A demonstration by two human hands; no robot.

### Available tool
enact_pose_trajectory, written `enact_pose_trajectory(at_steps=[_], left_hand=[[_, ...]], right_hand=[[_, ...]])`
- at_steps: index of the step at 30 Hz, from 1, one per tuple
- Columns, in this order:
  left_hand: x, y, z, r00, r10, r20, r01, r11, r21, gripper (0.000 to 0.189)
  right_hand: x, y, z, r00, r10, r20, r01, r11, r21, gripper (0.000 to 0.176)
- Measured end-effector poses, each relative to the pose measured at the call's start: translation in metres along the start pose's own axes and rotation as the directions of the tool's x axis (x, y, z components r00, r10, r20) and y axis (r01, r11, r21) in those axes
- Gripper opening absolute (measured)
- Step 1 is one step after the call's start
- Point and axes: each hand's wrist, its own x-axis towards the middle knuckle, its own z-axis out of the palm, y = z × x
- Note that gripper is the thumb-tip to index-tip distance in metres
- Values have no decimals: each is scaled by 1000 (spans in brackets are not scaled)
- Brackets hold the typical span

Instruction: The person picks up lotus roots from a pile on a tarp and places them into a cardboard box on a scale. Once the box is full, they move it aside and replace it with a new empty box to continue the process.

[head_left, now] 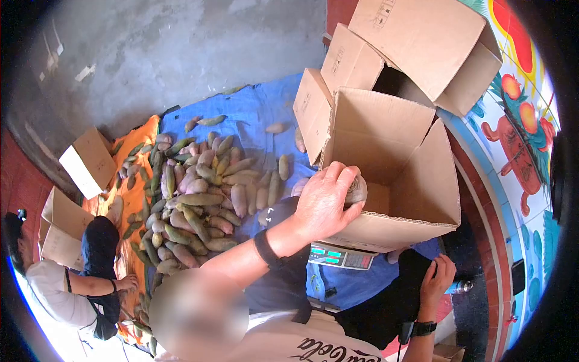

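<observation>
Left grip (322,202) clasping rough, rounded tuber (357,192) — at cardboard box (392,231) rim, right grip (436,282) loosely unclenched against black fabric (381,303)

The box (371,120) is brown, the vegetables (200,199) green and purplish.

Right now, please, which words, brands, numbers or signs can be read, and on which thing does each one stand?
"Cola": script on the white shirt; the letters before it are only partly clear.
Scale: displays lit, digits too blurred to read.
Upper cardboard box: printed marks, too small to read.
Dark trouser leg: white marks, too small to read.
</observation>
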Motion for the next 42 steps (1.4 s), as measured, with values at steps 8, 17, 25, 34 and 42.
enact_pose_trajectory(at_steps=[8, 17, 25, 34, 42], left_hand=[[1, -2, 5, 998, 57, -6, -56, 994, 96, 38], [-3, -9, 12, 977, 191, -97, -181, 978, 102, 16], [-10, -16, 13, 960, 246, -133, -241, 969, 58, 27], [-53, -46, -12, 972, 118, -203, -108, 992, 60, 46], [-210, -180, -27, 906, -393, -159, 424, 844, 330, 23]], right_hand=[[2, -1, 3, 1000, -7, 6, 7, 1000, -3, 12], [4, -2, 4, 999, -18, 35, 19, 1000, -9, 10], [7, -6, 2, 997, -39, 60, 40, 999, -17, 9], [3, 2, 5, 996, -60, 71, 65, 995, -75, 9], [1, 4, 4, 991, -46, 124, 57, 995, -86, 11]])
